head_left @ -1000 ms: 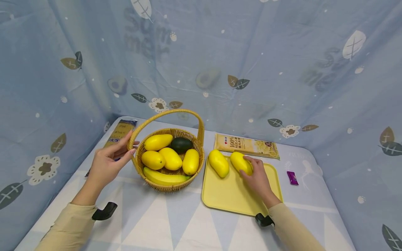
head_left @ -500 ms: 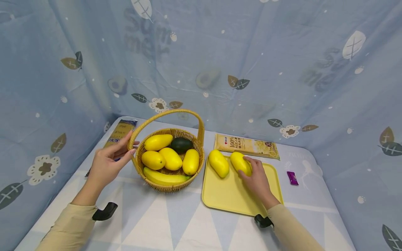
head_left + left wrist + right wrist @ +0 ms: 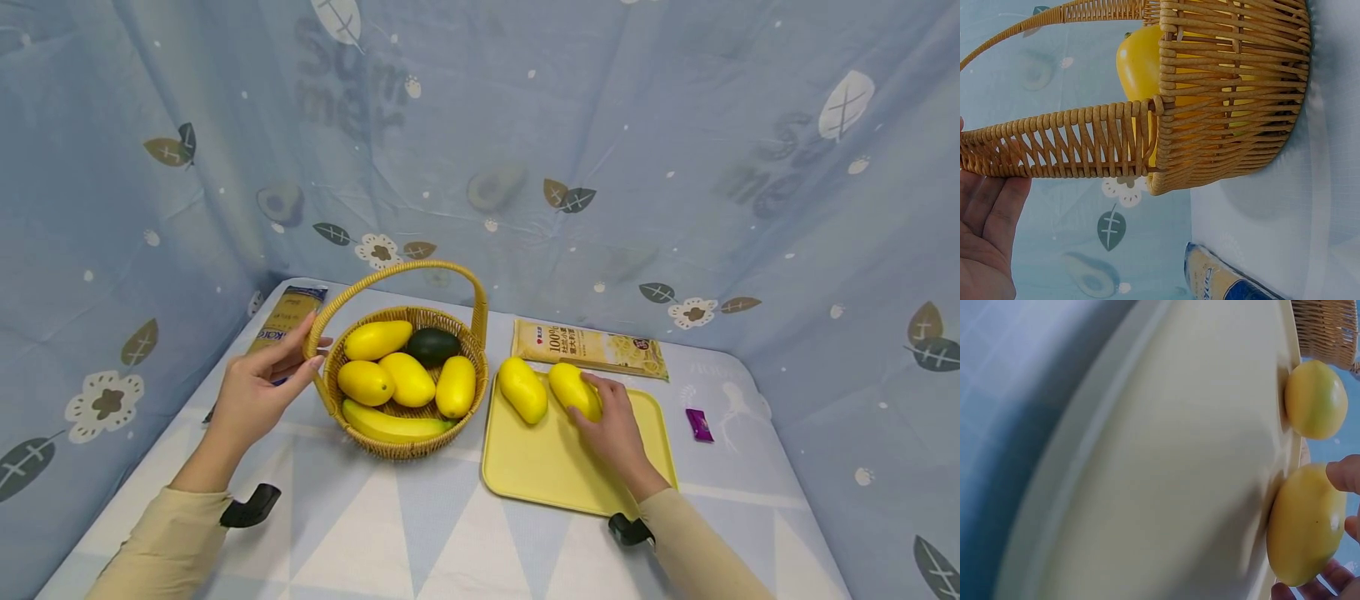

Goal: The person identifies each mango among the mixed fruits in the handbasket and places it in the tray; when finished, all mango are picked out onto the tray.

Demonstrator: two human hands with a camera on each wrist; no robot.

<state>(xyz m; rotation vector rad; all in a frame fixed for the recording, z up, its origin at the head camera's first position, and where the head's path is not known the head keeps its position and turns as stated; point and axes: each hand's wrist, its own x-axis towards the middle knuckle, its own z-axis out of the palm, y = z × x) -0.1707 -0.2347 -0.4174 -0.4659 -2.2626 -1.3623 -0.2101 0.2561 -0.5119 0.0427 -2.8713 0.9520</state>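
Barely anything is shifting since the earlier frame — the right hand [image 3: 618, 427] is grasping a yellow mango [image 3: 570, 389], fingers parting to its width, at the far edge of the tray [image 3: 542, 468]. Mango's long axis is running far-left to near-right. Left hand [image 3: 257, 390] is gripping the basket handle [image 3: 431, 265] — fingers curling around it.

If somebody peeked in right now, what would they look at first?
Probably the wicker basket on the left side of the table, with yellow mangoes and a banana inside and its arched handle held by the left hand. Next might be the bright mango gripped by the right hand at the far side of the yellow tray. The little purple packet right of the tray pops out too.
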